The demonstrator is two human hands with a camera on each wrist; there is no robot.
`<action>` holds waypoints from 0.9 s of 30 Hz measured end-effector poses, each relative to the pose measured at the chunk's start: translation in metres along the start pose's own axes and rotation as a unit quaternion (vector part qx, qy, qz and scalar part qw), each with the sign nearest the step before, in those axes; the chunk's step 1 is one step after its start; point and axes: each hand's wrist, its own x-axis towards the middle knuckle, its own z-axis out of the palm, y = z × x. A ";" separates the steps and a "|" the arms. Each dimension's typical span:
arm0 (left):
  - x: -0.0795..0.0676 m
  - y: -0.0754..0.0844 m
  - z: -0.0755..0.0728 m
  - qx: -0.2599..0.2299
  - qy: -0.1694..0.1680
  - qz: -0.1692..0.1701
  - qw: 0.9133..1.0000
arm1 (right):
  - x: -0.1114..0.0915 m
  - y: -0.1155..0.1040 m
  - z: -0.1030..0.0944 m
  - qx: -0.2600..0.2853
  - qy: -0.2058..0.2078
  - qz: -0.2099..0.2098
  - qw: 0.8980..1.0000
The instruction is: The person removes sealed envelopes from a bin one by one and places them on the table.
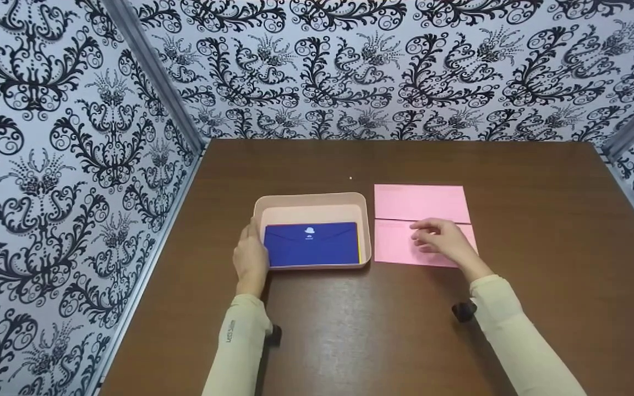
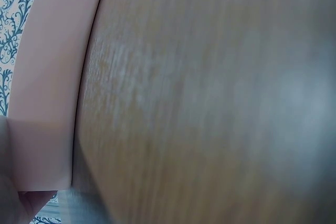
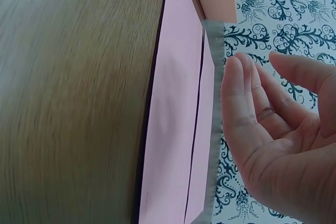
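Observation:
A shallow peach tray point(image 1: 314, 199) stands on the table, holding a blue envelope point(image 1: 311, 250) with a white hat-shaped mark. Thin yellow and red edges peek out from behind the envelope. My left hand point(image 1: 251, 256) rests along the tray's left wall, fingers extended; its thumb is hidden in the head view. In the left wrist view, part of the hand touches the tray wall point(image 2: 47, 93) at a corner. Two flat pink paper rectangles point(image 1: 397, 242) lie right of the tray, a dark line between them. Above the nearer one hovers my right hand point(image 1: 446, 239), fingers loosely bent, holding nothing.
The brown wooden table point(image 1: 361, 330) meets a patterned wall point(image 1: 383, 71) at the back and another on the left. A tiny white speck point(image 1: 350, 178) lies behind the tray. Dark wrist devices point(image 1: 464, 311) show by both sleeves.

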 end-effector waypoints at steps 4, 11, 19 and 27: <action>0.000 0.000 0.000 -0.003 -0.003 -0.003 1.000 | 0.001 -0.002 0.003 -0.001 0.001 -0.001 1.000; 0.000 -0.001 0.000 0.000 -0.005 -0.004 1.000 | 0.005 -0.007 0.009 0.002 0.001 -0.003 1.000; 0.000 0.000 0.000 0.006 -0.003 -0.002 1.000 | 0.009 -0.013 0.015 0.020 -0.008 0.002 1.000; 0.002 0.000 -0.001 0.017 -0.022 -0.017 0.999 | 0.014 -0.016 0.020 0.032 -0.015 -0.003 0.999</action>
